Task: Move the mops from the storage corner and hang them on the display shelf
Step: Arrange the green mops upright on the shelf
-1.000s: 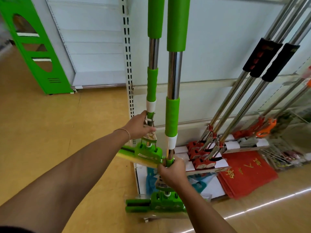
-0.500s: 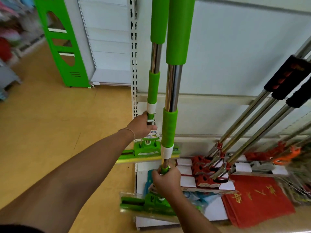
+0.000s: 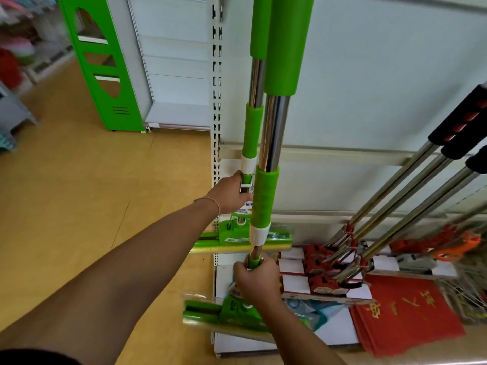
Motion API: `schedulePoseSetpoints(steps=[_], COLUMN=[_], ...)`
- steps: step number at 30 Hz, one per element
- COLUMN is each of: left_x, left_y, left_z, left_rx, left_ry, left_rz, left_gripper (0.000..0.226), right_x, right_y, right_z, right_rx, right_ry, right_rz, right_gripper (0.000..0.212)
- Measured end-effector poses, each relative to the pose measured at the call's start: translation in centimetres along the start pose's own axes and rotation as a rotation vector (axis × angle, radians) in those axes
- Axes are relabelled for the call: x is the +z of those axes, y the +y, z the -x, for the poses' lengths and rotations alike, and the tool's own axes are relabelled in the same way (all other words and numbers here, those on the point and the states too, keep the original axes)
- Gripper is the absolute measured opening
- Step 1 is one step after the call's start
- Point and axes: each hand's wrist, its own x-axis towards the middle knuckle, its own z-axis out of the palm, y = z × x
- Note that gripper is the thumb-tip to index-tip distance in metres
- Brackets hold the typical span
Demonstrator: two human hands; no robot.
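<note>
The white display shelf (image 3: 369,101) fills most of your view, its back panel running upward and its slotted upright (image 3: 216,101) standing just left of your mops. Beyond it on the left stands a green cabinet (image 3: 105,75) on the yellow floor (image 3: 79,193). To the right, a row of steel-handled mops with black grips (image 3: 408,196) leans against the shelf, their red heads down on the base beside a red mat (image 3: 405,317).

You hold two green mops upright in front of the panel, side by side. The farther green mop (image 3: 253,127) sits to the left, its head and sponge (image 3: 242,238) level with the shelf's lower rail. The nearer green mop (image 3: 274,127) overlaps it on the right, and its wrapped head (image 3: 224,314) hangs lower, over the shelf's base.

Your left hand (image 3: 232,193) is curled round the farther mop's shaft just above its head, with a thin bracelet (image 3: 210,202) at the wrist. Your right hand (image 3: 257,281) is clamped on the nearer mop's shaft below the white collar.
</note>
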Motion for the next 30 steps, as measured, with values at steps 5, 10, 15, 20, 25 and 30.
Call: schedulePoseSetpoints(steps=[5, 10, 15, 20, 25, 30], left_x=[-1.2, -3.5, -5.9, -7.4, -6.9, -6.8], left_y=[0.0, 0.5, 3.0, 4.0, 4.4, 4.5], left_z=[1.6, 4.4, 5.9, 7.1, 7.1, 5.8], left_rx=[-0.108, -0.211, -0.075, -0.015, -0.022, -0.085], left_ry=[0.002, 0.137, 0.093, -0.007, -0.004, 0.065], left_rz=[0.008, -0.102, 0.142, 0.202, 0.141, 0.108], left_gripper=[0.06, 0.046, 0.041, 0.052, 0.018, 0.024], right_x=[0.5, 0.9, 2.7, 3.9, 4.1, 4.0], right_y=[-0.8, -2.0, -2.9, -3.6, -4.4, -4.9], right_z=[-1.1, -3.2, -5.1, -6.5, -8.4, -10.0], right_rx=[-0.024, -0.01, 0.003, -0.015, -0.057, -0.103], right_ry=[0.012, -0.041, -0.037, -0.052, -0.112, -0.109], right_rz=[-0.016, 0.009, -0.01, -0.01, 0.004, 0.131], right_gripper=[0.022, 0.019, 0.025, 0.024, 0.027, 0.011])
